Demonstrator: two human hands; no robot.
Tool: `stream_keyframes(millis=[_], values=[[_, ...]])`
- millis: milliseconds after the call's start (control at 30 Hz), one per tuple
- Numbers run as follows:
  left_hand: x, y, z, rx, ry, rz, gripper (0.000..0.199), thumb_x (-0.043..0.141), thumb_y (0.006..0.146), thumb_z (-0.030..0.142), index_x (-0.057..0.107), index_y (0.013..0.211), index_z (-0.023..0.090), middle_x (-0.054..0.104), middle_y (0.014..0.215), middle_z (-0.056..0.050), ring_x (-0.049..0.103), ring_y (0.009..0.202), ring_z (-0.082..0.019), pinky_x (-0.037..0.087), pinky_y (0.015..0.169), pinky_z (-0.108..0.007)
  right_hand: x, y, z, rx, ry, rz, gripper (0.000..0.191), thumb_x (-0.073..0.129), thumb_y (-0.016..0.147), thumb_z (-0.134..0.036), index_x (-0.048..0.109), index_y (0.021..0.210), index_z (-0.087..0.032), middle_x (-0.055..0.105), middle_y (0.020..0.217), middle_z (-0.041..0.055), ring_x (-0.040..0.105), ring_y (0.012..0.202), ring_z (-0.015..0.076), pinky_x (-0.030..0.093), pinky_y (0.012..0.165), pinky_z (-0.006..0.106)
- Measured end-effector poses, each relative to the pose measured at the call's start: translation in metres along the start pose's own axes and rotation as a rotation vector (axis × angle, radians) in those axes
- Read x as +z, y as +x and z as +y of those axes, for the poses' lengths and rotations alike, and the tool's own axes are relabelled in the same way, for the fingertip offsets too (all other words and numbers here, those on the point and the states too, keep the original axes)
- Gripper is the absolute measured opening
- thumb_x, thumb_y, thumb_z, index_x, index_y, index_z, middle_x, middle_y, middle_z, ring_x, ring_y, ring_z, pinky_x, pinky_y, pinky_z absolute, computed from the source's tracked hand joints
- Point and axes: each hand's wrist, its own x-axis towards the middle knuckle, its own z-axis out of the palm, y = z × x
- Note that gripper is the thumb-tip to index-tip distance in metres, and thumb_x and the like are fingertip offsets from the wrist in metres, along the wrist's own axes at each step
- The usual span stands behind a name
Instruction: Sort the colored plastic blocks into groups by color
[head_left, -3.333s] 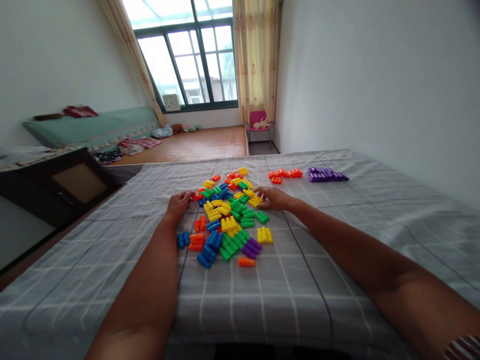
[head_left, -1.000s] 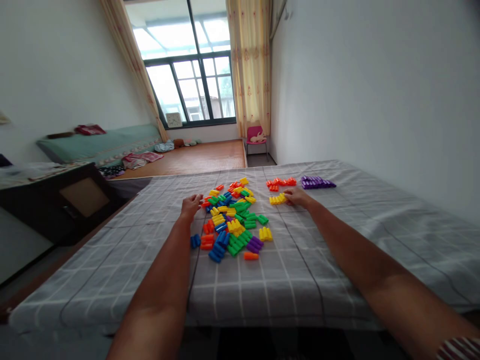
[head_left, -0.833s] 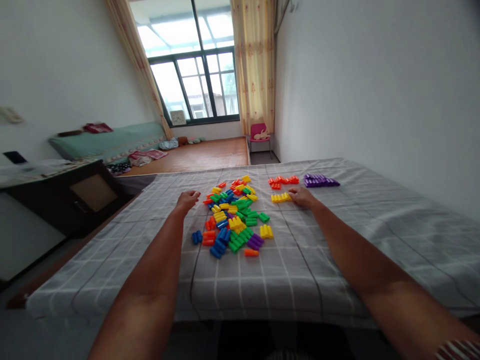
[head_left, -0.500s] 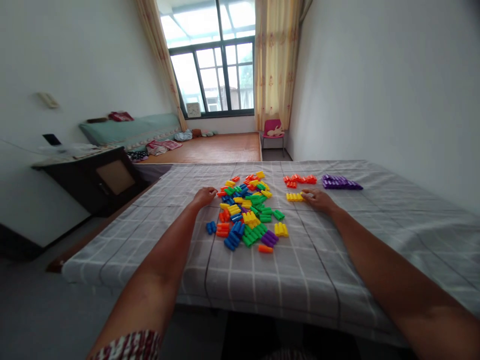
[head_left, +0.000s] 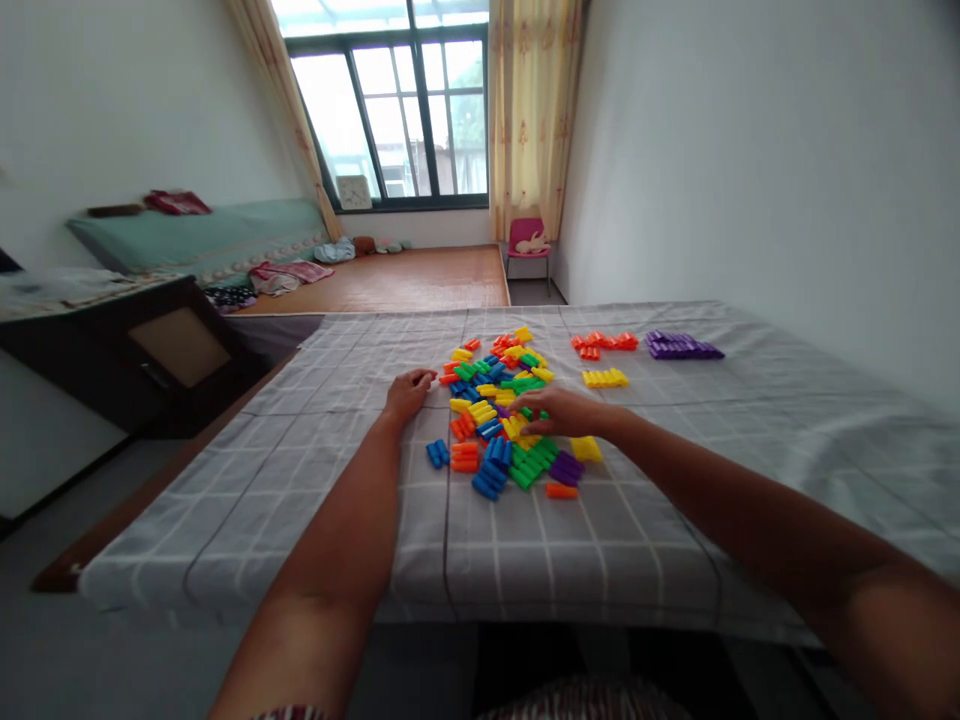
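A mixed heap of small plastic tube-shaped pieces [head_left: 495, 385] in blue, green, yellow, orange and purple lies on the checked cloth. My left hand [head_left: 410, 393] rests on the cloth at the heap's left edge, fingers loosely bent, holding nothing I can see. Over the heap's right side reaches my right hand [head_left: 555, 410], its thumb and fingers apart around yellow pieces [head_left: 516, 430]. Right of the heap is a row of yellow pieces [head_left: 606, 378]. Beyond it lie a sorted orange group [head_left: 604, 342] and a purple group [head_left: 682, 346].
The grey checked cloth [head_left: 300, 480] covers a table. A loose orange piece [head_left: 562, 491] lies at the heap's near edge. Behind stand a low bed [head_left: 420, 275], a pink chair [head_left: 527, 238] and, at left, a dark cabinet [head_left: 169, 345].
My right hand has left the yellow row and moved left over the heap. The yellow row stays on the cloth. My left hand stays beside the heap; the view has shifted somewhat.
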Motion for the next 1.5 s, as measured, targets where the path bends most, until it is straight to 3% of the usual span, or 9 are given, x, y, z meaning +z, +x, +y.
stream_keyframes(millis=[100,233,367,533,767,933,1233,1400,1500], values=[[-0.002,0.000,0.002,0.007,0.011,-0.023,0.039,0.049,0.082,0.039,0.074,0.104,0.018,0.075,0.097,-0.006,0.067,0.086,-0.021,0.049,0.075,-0.028,0.008,0.013,-0.013,-0.018,-0.050,-0.043,0.041,0.067,0.083,-0.039,0.065,0.121,-0.023,0.069,0.115,0.0102,0.064,0.101,0.0230,0.048,0.084,0.034],[-0.005,0.000,0.010,0.020,0.086,-0.053,0.036,0.051,0.081,0.040,0.075,0.100,0.021,0.076,0.093,-0.004,0.067,0.087,-0.022,0.048,0.075,-0.028,0.003,0.007,-0.002,0.080,0.002,0.090,0.042,0.065,0.085,-0.039,0.065,0.122,-0.020,0.070,0.113,0.0097,0.066,0.092,0.0199,0.049,0.081,0.032],[-0.008,0.001,0.012,0.039,0.126,-0.066,0.037,0.050,0.082,0.041,0.075,0.101,0.023,0.076,0.093,-0.004,0.068,0.089,-0.023,0.048,0.075,-0.029,-0.034,-0.025,0.037,0.371,0.055,0.328,0.039,0.061,0.087,-0.039,0.065,0.120,-0.019,0.071,0.109,0.0076,0.066,0.082,0.0160,0.051,0.077,0.028],[-0.009,0.001,0.010,0.048,0.134,-0.059,0.035,0.051,0.079,0.042,0.076,0.096,0.023,0.076,0.094,-0.004,0.067,0.090,-0.024,0.049,0.077,-0.030,-0.074,-0.091,0.094,0.754,-0.044,0.538,0.038,0.062,0.084,-0.033,0.067,0.117,-0.016,0.070,0.110,0.0105,0.065,0.093,0.0198,0.052,0.080,0.028],[-0.015,-0.001,0.013,0.037,0.123,-0.083,0.037,0.052,0.076,0.046,0.075,0.095,0.023,0.076,0.098,-0.005,0.067,0.094,-0.025,0.049,0.082,-0.031,-0.053,-0.132,0.143,0.872,0.024,0.356,0.047,0.065,0.078,-0.028,0.065,0.122,-0.011,0.072,0.103,0.0097,0.065,0.083,0.0187,0.053,0.074,0.027],[-0.017,-0.001,0.011,0.071,0.143,-0.092,0.044,0.051,0.076,0.052,0.075,0.098,0.023,0.076,0.099,-0.005,0.067,0.094,-0.025,0.049,0.083,-0.031,-0.045,-0.130,0.165,0.800,0.041,0.360,0.050,0.068,0.075,-0.021,0.065,0.124,-0.013,0.068,0.119,0.0085,0.065,0.093,0.0186,0.051,0.084,0.027],[-0.018,-0.002,0.010,0.060,0.188,-0.119,0.051,0.049,0.076,0.055,0.074,0.103,0.019,0.075,0.105,-0.006,0.065,0.100,-0.026,0.049,0.088,-0.032,-0.037,-0.132,0.178,0.766,0.026,0.462,0.057,0.076,0.069,-0.029,0.064,0.124,-0.016,0.069,0.113,0.0104,0.066,0.089,0.0219,0.054,0.082,0.034],[-0.017,-0.006,0.014,0.044,0.171,-0.100,0.047,0.050,0.077,0.050,0.074,0.102,0.019,0.075,0.103,-0.006,0.065,0.100,-0.025,0.049,0.087,-0.031,-0.041,-0.108,0.147,0.566,-0.159,0.660,0.047,0.068,0.077,-0.028,0.064,0.121,-0.014,0.065,0.119,0.0148,0.064,0.094,0.0257,0.050,0.090,0.042],[-0.017,-0.006,0.014,0.056,0.195,-0.096,0.046,0.050,0.078,0.049,0.074,0.103,0.019,0.075,0.104,-0.006,0.065,0.098,-0.025,0.049,0.088,-0.033,-0.029,-0.084,0.112,0.371,-0.046,0.594,0.035,0.058,0.086,-0.032,0.067,0.116,-0.017,0.068,0.112,0.0118,0.065,0.086,0.0208,0.052,0.085,0.037]])
